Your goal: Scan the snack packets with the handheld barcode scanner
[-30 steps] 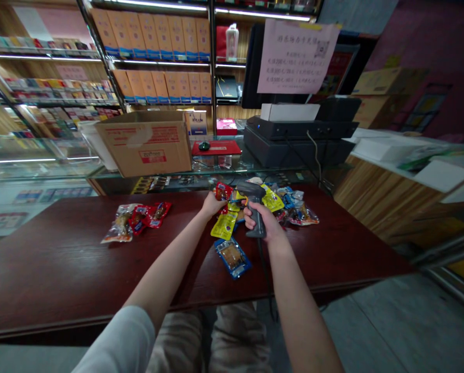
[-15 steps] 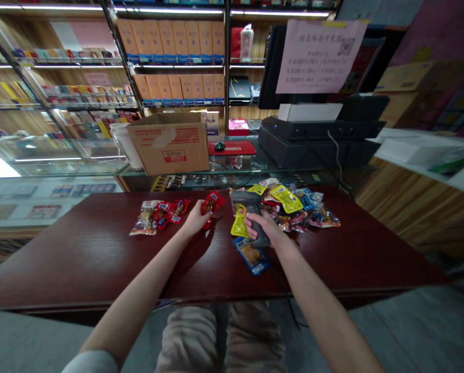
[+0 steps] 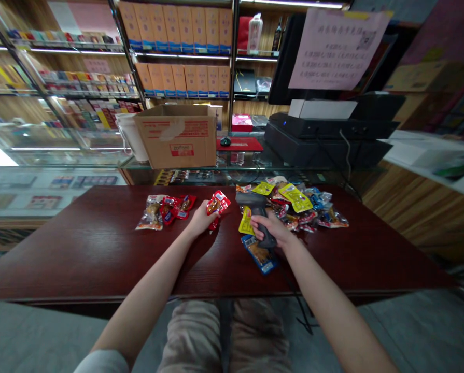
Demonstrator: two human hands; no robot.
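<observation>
My left hand point(image 3: 201, 220) grips a red vacuum-sealed snack packet point(image 3: 218, 202) above the dark wooden table. In my right hand point(image 3: 272, 228) is a grey handheld barcode scanner point(image 3: 258, 204), its head turned left toward that packet. To the left of my left hand lie red snack packets point(image 3: 183, 204) and a clear packet point(image 3: 152, 213). Around and behind the scanner is a pile of snack packets, with a yellow one point(image 3: 295, 197) on top. A blue-edged packet point(image 3: 259, 254) lies nearest me, partly below the scanner's grip.
An open cardboard box point(image 3: 177, 135) stands on the glass counter point(image 3: 239, 161) behind the table point(image 3: 111, 248). Right of it are a mouse point(image 3: 225, 141) on a red mat and dark till equipment point(image 3: 313, 145) under a monitor with a paper sign. The scanner's cable hangs over the front edge.
The camera view has shifted slightly, moving the scene a little rightward. My left hand still holds the red packet, its front now turned more into view. The scanner stays in my right hand.
</observation>
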